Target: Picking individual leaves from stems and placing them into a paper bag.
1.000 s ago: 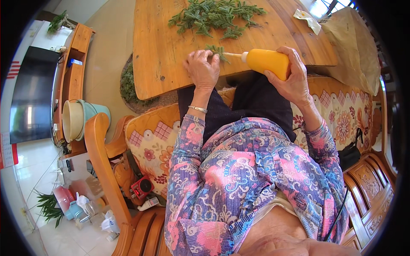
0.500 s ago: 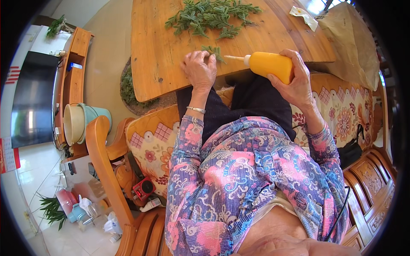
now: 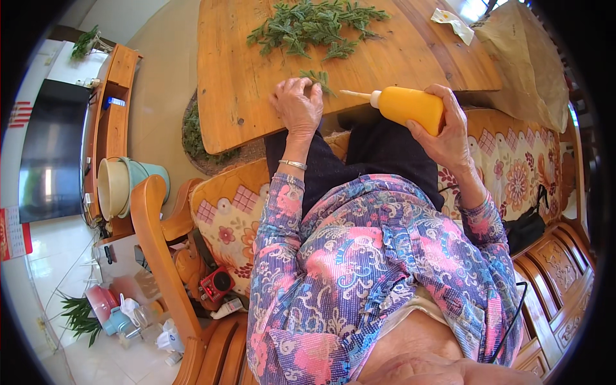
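Note:
My right hand (image 3: pixel 449 131) is wrapped round a yellow squeeze bottle (image 3: pixel 410 110), tipped on its side above the table's near edge. Its long, thin pale nozzle (image 3: pixel 355 94) points left toward a small green artificial sprig (image 3: pixel 318 78). With fingers curled at the wooden table (image 3: pixel 247 83), my left hand (image 3: pixel 298 106) pinches that sprig, whose leafy end shows beyond the thumb and forefinger. A small gap separates nozzle tip and sprig. Farther back on the tabletop lies a loose pile of similar green sprigs (image 3: pixel 308 29).
A crumpled white tissue (image 3: pixel 453 24) lies at the table's far right, beside a large brown paper bag (image 3: pixel 526 70). Below the table's left edge is a round container of greenery (image 3: pixel 200 138). Buckets (image 3: pixel 112 186) stand left of the wooden armrest (image 3: pixel 151 212).
The yellow bottle in my right hand has shifted slightly right and nearer to me, its nozzle tip drawing a little away from the sprig. My left hand stays almost in place.

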The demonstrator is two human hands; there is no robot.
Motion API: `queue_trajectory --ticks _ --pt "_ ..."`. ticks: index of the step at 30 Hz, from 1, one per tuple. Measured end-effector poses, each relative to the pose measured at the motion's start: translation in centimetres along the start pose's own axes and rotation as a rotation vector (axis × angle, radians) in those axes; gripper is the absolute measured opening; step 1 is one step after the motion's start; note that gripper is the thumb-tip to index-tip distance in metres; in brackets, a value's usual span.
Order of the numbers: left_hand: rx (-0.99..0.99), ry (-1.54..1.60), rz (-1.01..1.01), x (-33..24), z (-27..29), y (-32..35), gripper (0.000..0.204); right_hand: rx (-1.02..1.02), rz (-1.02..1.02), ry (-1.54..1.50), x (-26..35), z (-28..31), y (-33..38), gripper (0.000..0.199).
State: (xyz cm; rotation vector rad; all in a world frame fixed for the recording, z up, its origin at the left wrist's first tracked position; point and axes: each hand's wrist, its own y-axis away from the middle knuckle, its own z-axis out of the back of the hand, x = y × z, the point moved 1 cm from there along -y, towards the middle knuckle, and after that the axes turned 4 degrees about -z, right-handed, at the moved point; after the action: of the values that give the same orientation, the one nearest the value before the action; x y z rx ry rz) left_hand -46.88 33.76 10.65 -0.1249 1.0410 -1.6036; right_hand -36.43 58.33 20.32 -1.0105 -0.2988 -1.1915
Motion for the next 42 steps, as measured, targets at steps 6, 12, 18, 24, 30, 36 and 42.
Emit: queue_trajectory --ticks 6,12,18,24,30,36,42 --pt "0.004 -0.001 0.001 0.0 0.2 -0.1 0.012 0.006 -0.036 -0.022 -0.3 0.2 0.6 0.053" --pt "0.017 -0.007 -0.004 -0.2 0.2 -0.1 0.010 0.028 -0.122 -0.122 -0.9 0.6 0.7 0.050" --pt "-0.021 0.033 -0.046 0.3 0.1 0.0 0.008 -0.039 -0.406 -0.575 -4.3 1.1 -1.3 0.043" --pt "-0.037 0.051 -0.092 0.6 -0.2 -0.3 0.010 -0.237 -0.435 -0.939 -11.5 0.5 -7.0 0.038" --pt "-0.044 -0.066 -0.192 0.4 0.7 -1.0 0.018 -0.290 -0.423 -1.024 -17.7 -0.4 -11.0 0.037" --pt "-0.026 -0.020 -0.203 1.0 1.0 -1.9 0.014 -0.279 -0.386 -0.988 -19.6 -0.9 -11.6 0.032" --pt "-0.030 -0.036 -0.275 1.6 -0.4 -1.5 0.007 -0.213 -0.372 -1.003 -19.3 -1.2 -10.7 0.029"
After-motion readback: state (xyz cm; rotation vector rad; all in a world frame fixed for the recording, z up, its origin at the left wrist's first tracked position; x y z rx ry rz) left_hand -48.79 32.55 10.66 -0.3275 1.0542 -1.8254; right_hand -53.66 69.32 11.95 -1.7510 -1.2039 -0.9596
